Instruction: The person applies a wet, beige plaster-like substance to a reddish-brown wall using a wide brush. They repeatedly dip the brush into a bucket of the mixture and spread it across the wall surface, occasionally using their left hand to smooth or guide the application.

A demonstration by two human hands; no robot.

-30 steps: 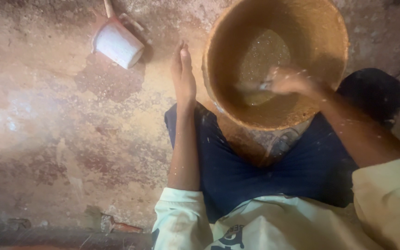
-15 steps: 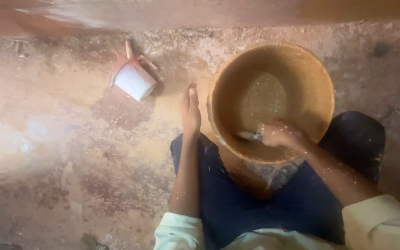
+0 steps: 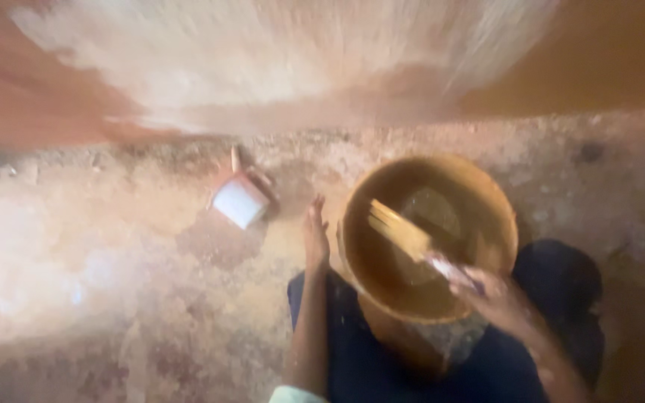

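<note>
Right hand (image 3: 498, 297) clamped on brush (image 3: 404, 235) — long axis slanting up-left from it, over bucket (image 3: 487, 198). Left hand (image 3: 315, 235) flat, fingers together, beside the rim — empty.

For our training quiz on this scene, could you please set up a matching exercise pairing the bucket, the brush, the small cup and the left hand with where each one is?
Things:
1. round brown bucket
2. pale flat-bristled brush
3. small white cup
4. left hand

Places:
A. lying on its side on the ground, apart from both hands
B. pressed against the bucket's outer wall
C. between the person's knees
D. in the right hand, bristles inside the bucket

Pairs: 1-C, 2-D, 3-A, 4-B
</note>
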